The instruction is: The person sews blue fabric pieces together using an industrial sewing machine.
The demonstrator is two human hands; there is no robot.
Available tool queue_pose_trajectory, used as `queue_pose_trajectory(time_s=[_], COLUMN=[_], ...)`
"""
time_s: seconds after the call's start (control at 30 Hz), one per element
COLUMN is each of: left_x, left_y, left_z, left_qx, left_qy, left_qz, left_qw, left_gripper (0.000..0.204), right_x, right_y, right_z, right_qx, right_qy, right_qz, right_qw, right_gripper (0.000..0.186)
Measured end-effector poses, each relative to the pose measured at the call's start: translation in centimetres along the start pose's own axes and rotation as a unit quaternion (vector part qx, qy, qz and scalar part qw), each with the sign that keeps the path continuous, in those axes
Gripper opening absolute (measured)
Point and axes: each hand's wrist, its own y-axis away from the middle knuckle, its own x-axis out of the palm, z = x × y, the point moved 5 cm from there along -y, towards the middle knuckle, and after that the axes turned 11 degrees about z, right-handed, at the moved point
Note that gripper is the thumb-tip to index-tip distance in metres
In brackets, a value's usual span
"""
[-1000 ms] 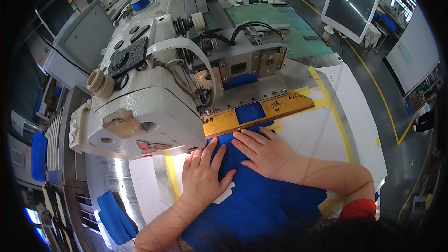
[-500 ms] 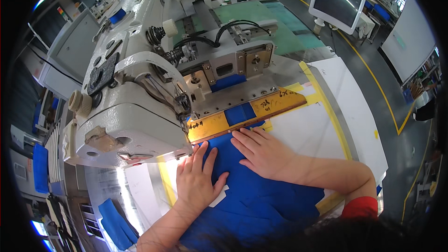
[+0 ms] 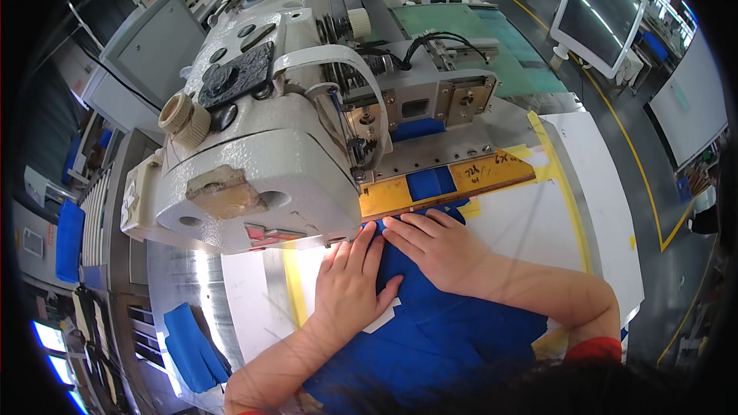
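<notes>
Head view: the left hand and right hand lie flat, outstretched, gripping nothing, on the cloth at six o'clock from the yellow bar; the machine stands at the left hand's eleven o'clock.

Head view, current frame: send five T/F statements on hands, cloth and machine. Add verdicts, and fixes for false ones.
1. The right hand rests palm down on the large blue cloth. True.
2. The left hand is clenched into a fist. False: it is open, palm down, at the cloth's left edge.
3. The long flat yellow bar lies just beyond the fingertips. True.
4. The white metal sewing-machine head stands to the right of both hands. False: it stands to the left of the right hand, beyond the left.
5. The white-framed monitor with a dark screen is at the upper right. True.
</notes>
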Motion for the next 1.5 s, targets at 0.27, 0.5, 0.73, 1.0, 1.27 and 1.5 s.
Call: queue_pose_trajectory(time_s=[0.27,0.5,0.73,1.0,1.27,1.5], left_x=[0.0,-0.3,-0.3,-0.3,-0.3,-0.2], left_y=[0.3,0.4,0.6,0.7,0.8,0.7], left_z=[0.1,0.0,-0.2,-0.2,-0.2,0.0], left_qx=[-0.029,-0.021,-0.013,-0.014,-0.015,-0.024], left_qy=[0.002,-0.014,-0.011,0.013,0.019,0.042], left_qz=[0.027,0.023,0.041,0.037,0.034,0.044], left_qw=[0.999,0.999,0.999,0.999,0.999,0.998], left_gripper=[0.063,0.064,0.07,0.068,0.067,0.069], right_x=[-1.2,-1.1,-0.6,-1.4,-1.8,-2.2], right_y=[3.3,3.2,3.2,3.1,2.9,3.0], right_z=[-0.4,-0.8,-0.9,-0.6,-0.6,-0.9], right_qx=[0.104,0.092,0.101,0.094,0.087,0.078], right_qy=[0.019,0.011,0.004,0.017,0.048,0.017], right_qz=[0.053,0.044,0.027,0.047,0.045,0.039], right_qw=[0.993,0.995,0.994,0.994,0.994,0.996], right_gripper=[0.051,0.052,0.055,0.048,0.049,0.049])
